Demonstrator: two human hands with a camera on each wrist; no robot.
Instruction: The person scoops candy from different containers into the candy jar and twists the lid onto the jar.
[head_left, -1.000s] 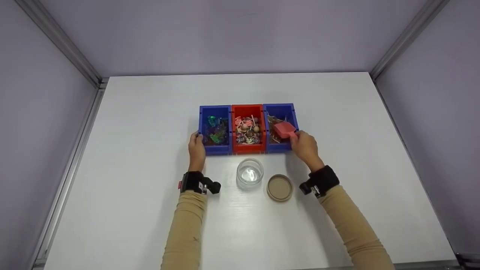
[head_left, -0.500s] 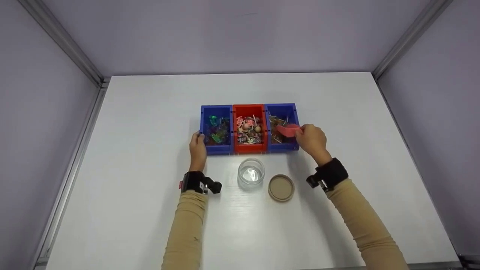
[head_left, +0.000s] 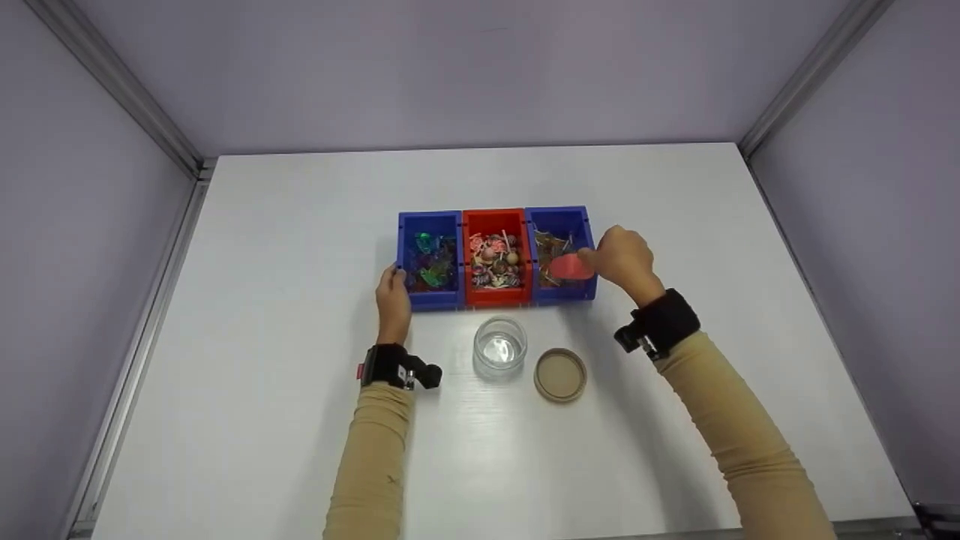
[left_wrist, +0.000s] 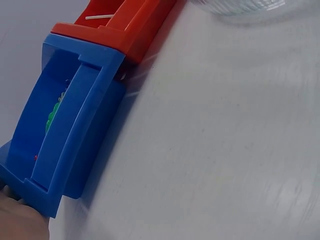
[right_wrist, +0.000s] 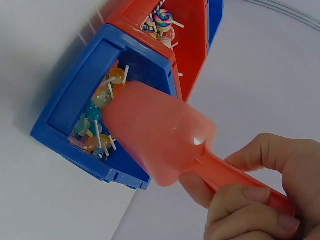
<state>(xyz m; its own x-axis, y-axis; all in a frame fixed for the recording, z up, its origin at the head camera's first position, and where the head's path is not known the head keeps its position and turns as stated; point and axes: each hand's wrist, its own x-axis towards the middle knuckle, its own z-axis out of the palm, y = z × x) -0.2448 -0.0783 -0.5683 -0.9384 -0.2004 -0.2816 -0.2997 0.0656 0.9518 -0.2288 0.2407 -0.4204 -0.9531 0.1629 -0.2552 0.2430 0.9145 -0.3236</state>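
My right hand (head_left: pixel 624 259) grips the handle of a pink plastic scoop (right_wrist: pixel 157 127). Its blade is tipped over the right blue bin (right_wrist: pixel 82 82), which has small translucent lollipops (right_wrist: pixel 102 97) with white sticks inside. In the right wrist view the blade hides part of them; whether it touches them I cannot tell. My left hand (head_left: pixel 394 301) holds the outer side of the left blue bin (left_wrist: pixel 75 120), near its front corner. Green and other coloured clear pieces (head_left: pixel 433 262) lie in that bin. Between the two stands a red bin (head_left: pixel 498 297) with swirl lollipops (head_left: pixel 495 259).
A clear jar (head_left: pixel 499 345) without a lid stands in front of the red bin. Right of it lies a round tan lid (head_left: pixel 560 375). The bins stand joined in a row on the white table (head_left: pixel 247 337), with pale walls at the back and sides.
My right hand has shifted up and right and turned, changing the scoop's tilt over the right blue bin. My left hand keeps its hold on the left bin.
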